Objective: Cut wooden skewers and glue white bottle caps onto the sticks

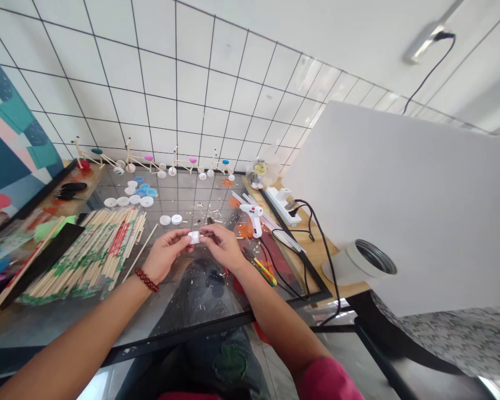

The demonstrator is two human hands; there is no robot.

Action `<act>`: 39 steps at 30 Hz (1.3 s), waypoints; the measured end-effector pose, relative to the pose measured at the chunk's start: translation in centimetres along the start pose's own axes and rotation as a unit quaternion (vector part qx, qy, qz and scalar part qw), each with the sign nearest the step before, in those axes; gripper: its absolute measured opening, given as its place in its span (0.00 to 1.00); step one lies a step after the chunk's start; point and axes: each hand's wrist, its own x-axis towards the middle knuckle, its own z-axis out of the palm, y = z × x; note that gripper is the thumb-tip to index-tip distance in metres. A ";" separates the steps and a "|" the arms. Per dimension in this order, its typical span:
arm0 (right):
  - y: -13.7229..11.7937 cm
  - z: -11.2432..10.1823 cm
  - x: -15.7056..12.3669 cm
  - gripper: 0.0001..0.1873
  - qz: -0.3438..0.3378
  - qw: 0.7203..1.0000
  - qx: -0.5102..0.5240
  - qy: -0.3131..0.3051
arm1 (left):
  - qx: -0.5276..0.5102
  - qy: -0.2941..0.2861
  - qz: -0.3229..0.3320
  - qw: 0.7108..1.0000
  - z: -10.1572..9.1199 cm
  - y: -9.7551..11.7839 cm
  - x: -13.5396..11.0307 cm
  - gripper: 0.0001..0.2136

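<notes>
The left hand (166, 255) and right hand (221, 248) each pinched a small white piece (194, 237) between the fingertips, holding it above the desk (312, 261), just beside a glue gun (252, 218)

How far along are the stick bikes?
Four stick bikes with bottle-cap wheels look finished, lined up against the tiled wall. In progress: the left hand and right hand pinch a small white piece between them. Still unused: loose bottle caps and wrapped chopsticks, with a white hot glue gun nearby. Can't tell how many more bikes are planned.
</notes>
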 end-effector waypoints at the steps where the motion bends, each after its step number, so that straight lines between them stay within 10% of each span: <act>1: 0.0 -0.1 0.1 0.08 -0.005 1.000 -0.016 0.003 | 0.002 0.007 -0.002 1.000 0.0 0.0 0.1 0.22; 18: 0.0 0.1 0.0 0.06 0.049 0.998 -0.045 -0.002 | 0.271 0.011 0.085 0.959 -1.3 -0.7 0.7 0.14; 27: -0.2 -0.1 -0.2 0.08 0.039 0.996 -0.073 -0.039 | 0.579 -0.073 0.199 0.788 -0.9 0.1 -0.6 0.11; 39: 0.1 0.5 -0.7 0.08 0.069 0.996 -0.040 -0.042 | 0.691 -0.101 0.149 0.700 -0.5 0.4 -1.1 0.10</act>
